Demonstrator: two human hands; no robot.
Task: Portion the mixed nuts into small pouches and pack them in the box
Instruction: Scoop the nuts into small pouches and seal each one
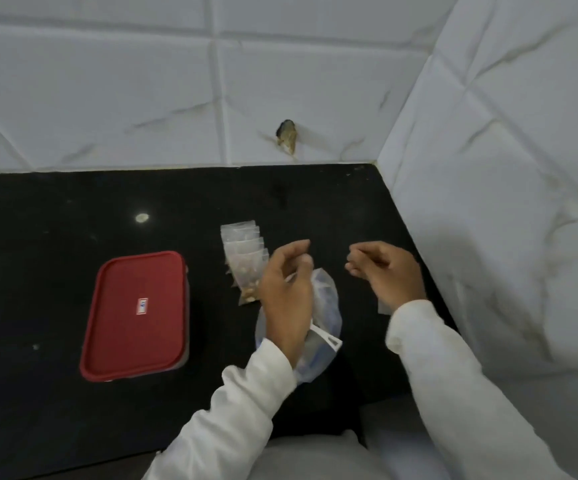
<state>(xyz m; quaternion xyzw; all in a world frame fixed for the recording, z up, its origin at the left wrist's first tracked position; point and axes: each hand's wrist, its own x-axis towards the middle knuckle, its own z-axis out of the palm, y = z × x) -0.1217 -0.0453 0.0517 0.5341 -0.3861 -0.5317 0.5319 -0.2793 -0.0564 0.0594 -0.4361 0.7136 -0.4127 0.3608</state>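
Your fingers [304, 263] are curling loosely on the left hand [286, 296], while those of the right hand [384, 275] are bunching toward the thumb; you cannot tell whether either is pinching anything. The left hand is hiding part of a crinkled clear plastic bag [325, 306] lying on the glossy black counter [55, 237]. Just beyond, flat transparent pouches [244, 251] are overlapping in a row, with brownish nuts [247, 296] showing inside. Further left, the rectangular box [135, 317] is sitting closed under its red, round-cornered lid. White marbled tiles [107, 98] are backing the counter.
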